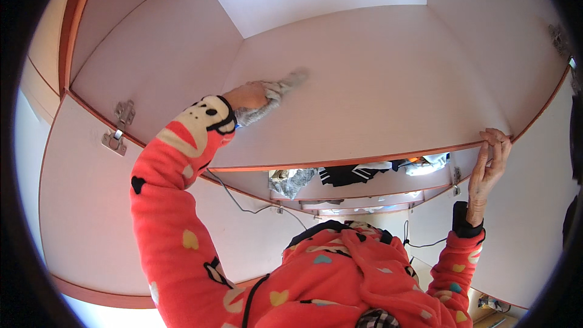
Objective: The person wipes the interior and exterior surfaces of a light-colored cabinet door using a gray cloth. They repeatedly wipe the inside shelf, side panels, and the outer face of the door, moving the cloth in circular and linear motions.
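My left hand (248,95) grips a crumpled grey cloth (273,100) against the pale shelf board (364,100) of an open cabinet. The cloth's far end is blurred, and some of my fingers are hidden by it. On the right, my right hand (491,159) clasps the shelf's reddish-brown front edge (346,161), fingers over the top near the right corner. A dark band circles that wrist.
Open doors stand on the left (91,182) and right (514,218), with a metal hinge (119,127) at the left. Lower compartments hold a black striped garment (350,174) and plastic-wrapped items (294,182). A grey cable (237,202) hangs below the shelf.
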Tool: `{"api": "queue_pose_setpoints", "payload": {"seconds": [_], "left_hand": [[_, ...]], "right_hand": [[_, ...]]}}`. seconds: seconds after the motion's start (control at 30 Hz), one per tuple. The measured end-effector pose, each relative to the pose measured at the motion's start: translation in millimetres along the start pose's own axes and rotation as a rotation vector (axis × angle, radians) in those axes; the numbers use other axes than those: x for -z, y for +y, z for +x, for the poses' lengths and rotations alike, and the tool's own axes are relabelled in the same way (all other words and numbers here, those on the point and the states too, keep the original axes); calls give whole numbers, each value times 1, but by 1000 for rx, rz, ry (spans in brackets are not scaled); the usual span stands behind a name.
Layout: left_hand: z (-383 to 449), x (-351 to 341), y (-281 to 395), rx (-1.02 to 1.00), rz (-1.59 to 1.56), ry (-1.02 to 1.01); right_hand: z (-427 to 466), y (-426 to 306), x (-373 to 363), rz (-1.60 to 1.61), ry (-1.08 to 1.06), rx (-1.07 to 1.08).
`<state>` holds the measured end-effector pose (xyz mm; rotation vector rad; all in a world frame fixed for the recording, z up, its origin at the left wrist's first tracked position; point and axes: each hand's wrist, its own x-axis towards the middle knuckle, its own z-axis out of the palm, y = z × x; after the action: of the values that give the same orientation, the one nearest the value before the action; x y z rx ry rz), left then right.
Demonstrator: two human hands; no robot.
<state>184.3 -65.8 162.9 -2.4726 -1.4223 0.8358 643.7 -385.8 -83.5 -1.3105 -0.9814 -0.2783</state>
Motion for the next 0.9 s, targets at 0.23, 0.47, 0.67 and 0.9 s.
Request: {"api": "queue_pose_setpoints", "payload": {"seconds": [0.23, 0.47, 0.67, 0.9], "left_hand": [[12, 9, -72, -32, -486, -226], [58, -10, -116, 115, -214, -158], [92, -52, -194, 325, -139, -84], [121, -110, -275, 513, -161, -48]], "right_hand": [[12, -28, -12, -216, -88, 25], [24, -27, -57, -516, -213, 174], [44, -26, -110, -628, -432, 92], [45, -31, -145, -677, -637, 125]]}}
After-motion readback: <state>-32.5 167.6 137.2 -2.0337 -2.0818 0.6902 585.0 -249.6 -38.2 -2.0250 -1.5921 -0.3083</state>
